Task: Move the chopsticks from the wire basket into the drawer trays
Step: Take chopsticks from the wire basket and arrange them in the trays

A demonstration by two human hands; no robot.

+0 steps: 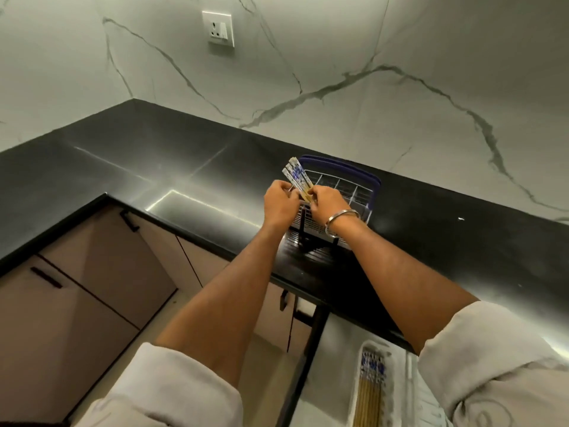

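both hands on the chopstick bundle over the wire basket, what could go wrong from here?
1. The chopsticks are pinched only at their lower ends between the left hand and right hand, tops fanned out; one could slip and fall onto the countertop.
2. The wire basket sits near the counter edge; a snag while lifting might drag it.
3. The drawer tray already holds chopsticks, so the bundle may land crooked.

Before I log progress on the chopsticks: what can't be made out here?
Head view only:
- Wire basket: near side hidden by both hands; chopsticks left inside cannot be told.
- Held chopsticks: lower ends covered by left hand and right hand; count unclear.
- Drawer tray: cut off by bottom edge.
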